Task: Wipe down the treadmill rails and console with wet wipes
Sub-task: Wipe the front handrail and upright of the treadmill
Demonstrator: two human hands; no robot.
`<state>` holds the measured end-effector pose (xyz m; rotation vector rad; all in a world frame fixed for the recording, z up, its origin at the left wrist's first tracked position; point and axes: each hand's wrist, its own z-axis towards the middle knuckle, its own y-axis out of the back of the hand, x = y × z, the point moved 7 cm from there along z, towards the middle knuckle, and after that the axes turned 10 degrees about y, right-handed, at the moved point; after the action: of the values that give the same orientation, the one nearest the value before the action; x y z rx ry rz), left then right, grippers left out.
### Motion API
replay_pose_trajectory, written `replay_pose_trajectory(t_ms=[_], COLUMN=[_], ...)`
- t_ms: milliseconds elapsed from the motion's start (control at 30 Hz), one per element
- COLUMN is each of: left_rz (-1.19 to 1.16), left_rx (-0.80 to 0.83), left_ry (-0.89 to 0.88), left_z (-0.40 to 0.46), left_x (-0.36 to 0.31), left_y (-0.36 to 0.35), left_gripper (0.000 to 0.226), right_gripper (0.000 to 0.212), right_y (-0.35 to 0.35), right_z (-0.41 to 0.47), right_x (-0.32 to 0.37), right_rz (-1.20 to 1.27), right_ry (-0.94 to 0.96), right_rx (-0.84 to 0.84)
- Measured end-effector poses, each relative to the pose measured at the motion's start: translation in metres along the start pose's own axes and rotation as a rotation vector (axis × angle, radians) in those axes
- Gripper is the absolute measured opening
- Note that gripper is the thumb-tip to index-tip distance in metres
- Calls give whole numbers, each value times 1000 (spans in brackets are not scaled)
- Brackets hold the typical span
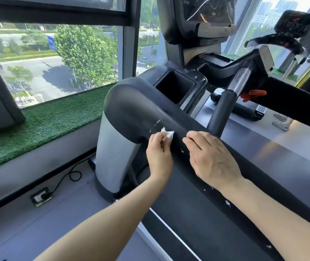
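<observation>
The treadmill's black left rail [135, 110] runs from its rounded top corner down to the lower right. My left hand [159, 157] pinches a small white scrap of wet wipe [169, 134] against the rail. Just to its right, my right hand [212, 159] lies on the same rail with its fingertips curled onto the surface. Small white shreds [227, 202] of wipe stick to the rail above and below my hands. The console [205, 17] stands at the top centre, its screen only partly in view.
A square black cup holder [174, 87] sits beside the rail corner. A dark handlebar with a silver section [225, 108] rises to the right, near a red safety clip [254, 94]. Left of the treadmill are artificial grass [46, 125], windows, a floor socket [41, 197] and a cable.
</observation>
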<state>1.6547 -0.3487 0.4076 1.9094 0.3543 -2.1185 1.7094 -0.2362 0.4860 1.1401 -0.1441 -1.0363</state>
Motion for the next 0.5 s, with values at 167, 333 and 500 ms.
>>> replay_pose_trajectory(t_ms=[167,333,500], left_rz=[4,13,68], left_rx=[-166,-141,-1], left_ry=[72,-27,-58], left_z=[79,30,1], left_x=[-27,-28,-16], left_y=[21,8,-3], left_gripper=[16,11,10], right_gripper=[23,22,23], right_y=[1,-1,-2], right_z=[0,-2,-1], right_x=[-1,0,2], right_rz=[3,-6,-8], right_ry=[-10,-10,1], right_rx=[-20,-18,-6])
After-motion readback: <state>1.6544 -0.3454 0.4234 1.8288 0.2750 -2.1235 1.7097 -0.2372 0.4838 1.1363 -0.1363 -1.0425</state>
